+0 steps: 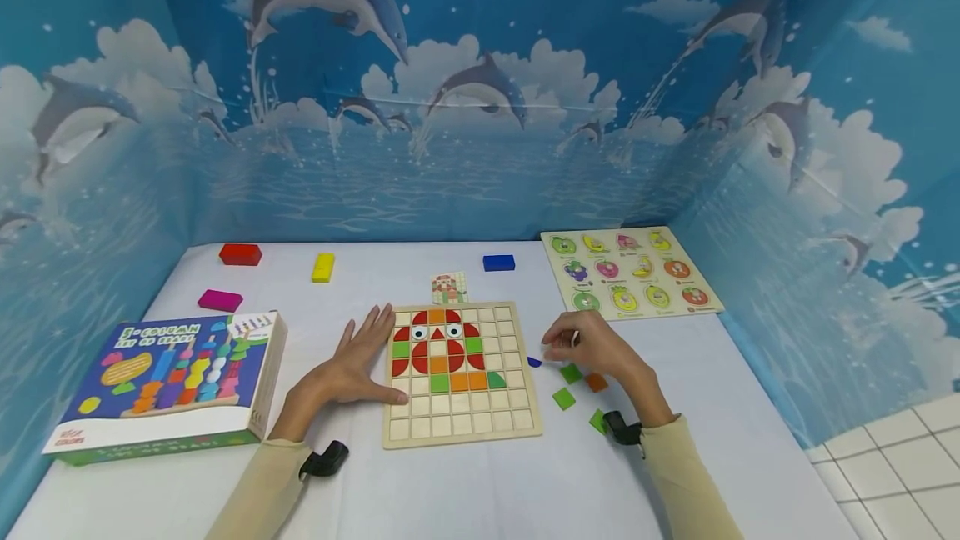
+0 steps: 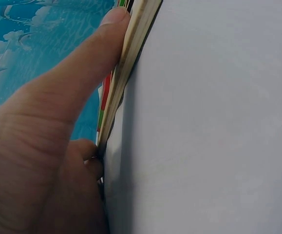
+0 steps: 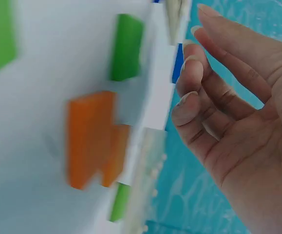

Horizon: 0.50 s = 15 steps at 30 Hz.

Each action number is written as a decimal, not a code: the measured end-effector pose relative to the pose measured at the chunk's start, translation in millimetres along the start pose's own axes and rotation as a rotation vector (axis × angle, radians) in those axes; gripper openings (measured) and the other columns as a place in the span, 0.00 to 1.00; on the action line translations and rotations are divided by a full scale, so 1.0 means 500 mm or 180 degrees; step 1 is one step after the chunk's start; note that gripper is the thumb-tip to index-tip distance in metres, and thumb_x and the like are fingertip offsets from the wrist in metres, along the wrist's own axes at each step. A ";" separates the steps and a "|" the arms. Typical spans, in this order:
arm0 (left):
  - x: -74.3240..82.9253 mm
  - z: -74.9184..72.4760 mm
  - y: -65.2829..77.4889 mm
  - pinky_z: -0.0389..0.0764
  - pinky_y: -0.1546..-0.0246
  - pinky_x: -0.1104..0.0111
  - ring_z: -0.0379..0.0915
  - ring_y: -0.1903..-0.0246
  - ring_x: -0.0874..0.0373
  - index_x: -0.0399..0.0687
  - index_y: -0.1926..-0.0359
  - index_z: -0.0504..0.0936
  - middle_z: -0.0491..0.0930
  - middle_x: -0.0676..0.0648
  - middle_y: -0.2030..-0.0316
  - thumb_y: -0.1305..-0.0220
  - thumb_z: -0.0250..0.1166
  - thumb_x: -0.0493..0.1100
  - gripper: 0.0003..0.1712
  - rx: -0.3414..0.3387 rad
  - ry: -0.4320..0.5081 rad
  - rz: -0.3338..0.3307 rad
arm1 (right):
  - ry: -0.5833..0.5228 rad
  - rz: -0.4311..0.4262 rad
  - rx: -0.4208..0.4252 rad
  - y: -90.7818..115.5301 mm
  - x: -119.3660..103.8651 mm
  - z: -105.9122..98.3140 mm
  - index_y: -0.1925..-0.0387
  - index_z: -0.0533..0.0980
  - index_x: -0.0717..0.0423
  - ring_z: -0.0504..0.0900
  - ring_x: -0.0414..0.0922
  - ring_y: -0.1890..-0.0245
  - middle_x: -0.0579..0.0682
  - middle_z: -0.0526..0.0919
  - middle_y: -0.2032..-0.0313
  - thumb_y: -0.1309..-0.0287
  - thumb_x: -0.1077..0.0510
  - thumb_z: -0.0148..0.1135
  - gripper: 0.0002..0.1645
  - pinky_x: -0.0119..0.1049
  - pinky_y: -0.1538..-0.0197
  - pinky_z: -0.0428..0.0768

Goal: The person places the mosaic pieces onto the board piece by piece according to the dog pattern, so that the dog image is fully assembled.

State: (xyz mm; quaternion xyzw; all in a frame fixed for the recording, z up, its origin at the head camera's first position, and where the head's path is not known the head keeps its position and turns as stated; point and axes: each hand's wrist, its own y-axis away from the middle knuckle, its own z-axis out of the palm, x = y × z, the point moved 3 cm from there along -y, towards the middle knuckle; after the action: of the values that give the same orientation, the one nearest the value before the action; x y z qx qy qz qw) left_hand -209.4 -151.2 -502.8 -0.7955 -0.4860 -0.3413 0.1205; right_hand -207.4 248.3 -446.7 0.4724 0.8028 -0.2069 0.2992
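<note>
A square wooden grid board lies on the white table, with red, orange, green and eye-printed tiles set into its cells. My left hand rests at its left edge, fingers spread and straight, the thumb against the rim. To the right of the board hovers my right hand, fingers loosely bent, with nothing seen between them. A small dark-blue piece lies just left of its fingertips, apart from them. Below that hand are loose green tiles and an orange tile, which appears larger in the right wrist view.
A small pattern card touches the board's far side. A fruit puzzle board lies back right; a bead-set box stands left. Red, magenta, yellow and blue blocks lie toward the back.
</note>
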 end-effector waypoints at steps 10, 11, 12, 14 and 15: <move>-0.009 0.006 -0.002 0.22 0.17 0.44 0.22 0.13 0.46 0.46 0.12 0.42 0.35 0.45 0.12 0.56 0.83 0.73 0.85 0.0028 -0.0005 -0.0012 | 0.0031 0.0120 -0.0259 -0.015 -0.004 0.042 0.67 0.89 0.58 0.76 0.41 0.71 0.45 0.82 0.71 0.44 0.67 0.81 0.06 0.30 0.67 0.78; -0.010 0.007 -0.004 0.22 0.17 0.44 0.22 0.13 0.46 0.46 0.12 0.42 0.35 0.45 0.12 0.56 0.84 0.73 0.85 0.0034 -0.0008 -0.0014 | 0.0033 0.0125 -0.0269 -0.014 -0.007 0.042 0.67 0.89 0.58 0.76 0.41 0.71 0.45 0.83 0.71 0.43 0.68 0.81 0.06 0.30 0.67 0.78; -0.012 0.007 -0.005 0.22 0.17 0.43 0.22 0.13 0.45 0.46 0.12 0.42 0.36 0.45 0.12 0.56 0.84 0.72 0.85 0.0046 -0.0005 -0.0007 | 0.0049 0.0140 -0.0285 -0.014 -0.009 0.043 0.67 0.88 0.58 0.76 0.41 0.71 0.45 0.83 0.71 0.43 0.68 0.80 0.06 0.30 0.67 0.78; -0.013 0.007 -0.006 0.22 0.17 0.43 0.23 0.13 0.45 0.47 0.12 0.42 0.36 0.45 0.12 0.57 0.84 0.72 0.85 0.0052 -0.0008 -0.0008 | 0.0083 0.0148 -0.0316 -0.015 -0.013 0.045 0.67 0.88 0.59 0.76 0.40 0.71 0.45 0.82 0.71 0.42 0.69 0.79 0.06 0.30 0.67 0.78; -0.013 0.006 -0.006 0.22 0.17 0.43 0.23 0.13 0.45 0.47 0.12 0.42 0.36 0.45 0.12 0.57 0.84 0.72 0.85 0.0049 -0.0007 -0.0012 | 0.0112 0.0160 -0.0327 -0.015 -0.015 0.046 0.67 0.87 0.58 0.76 0.40 0.71 0.45 0.82 0.71 0.42 0.69 0.79 0.06 0.30 0.67 0.78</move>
State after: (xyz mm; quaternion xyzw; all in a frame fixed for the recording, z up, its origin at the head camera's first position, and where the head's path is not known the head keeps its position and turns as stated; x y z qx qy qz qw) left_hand -212.4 -152.5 -509.8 -0.7940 -0.4903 -0.3368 0.1254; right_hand -204.8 226.1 -458.1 0.4800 0.8054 -0.1495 0.3140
